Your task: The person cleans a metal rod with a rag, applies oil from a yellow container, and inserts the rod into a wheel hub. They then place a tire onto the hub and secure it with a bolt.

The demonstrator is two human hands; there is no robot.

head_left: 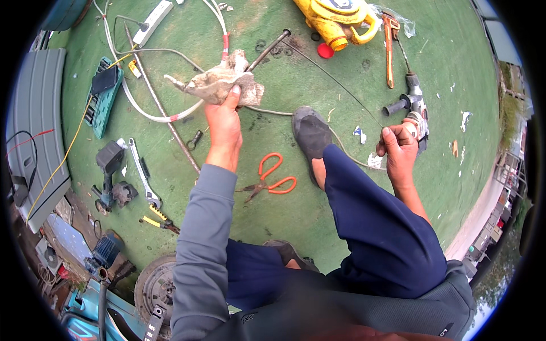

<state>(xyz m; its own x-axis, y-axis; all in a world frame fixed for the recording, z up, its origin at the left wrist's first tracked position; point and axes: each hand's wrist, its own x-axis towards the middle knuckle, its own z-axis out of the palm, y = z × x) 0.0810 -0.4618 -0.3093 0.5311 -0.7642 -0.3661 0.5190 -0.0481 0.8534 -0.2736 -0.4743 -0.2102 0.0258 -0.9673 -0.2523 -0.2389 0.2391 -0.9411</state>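
Observation:
My left hand (226, 122) grips a dirty, pale rag (213, 84) at the upper middle of the head view. A dark metal tube (268, 50) angles up and right from behind the rag to a round end; whether my fingers also hold it is hidden. My right hand (398, 145) pinches a thin dark wire (335, 78) that runs up to that round end. A drill (416, 95) with a black side handle lies just beyond my right hand. Orange-handled scissors (277, 184) lie on the green ground (307, 233) between my forearms, near my shoe (310, 131).
Around me lie a yellow jerrycan (330, 20), orange pipe wrench (390, 54), power strip (151, 25), teal socket case (98, 111), cordless tool (111, 165), adjustable wrench (142, 169), pliers (162, 221) and a long metal rod (165, 116). Cables loop behind the rag. A grey panel (42, 96) stands left.

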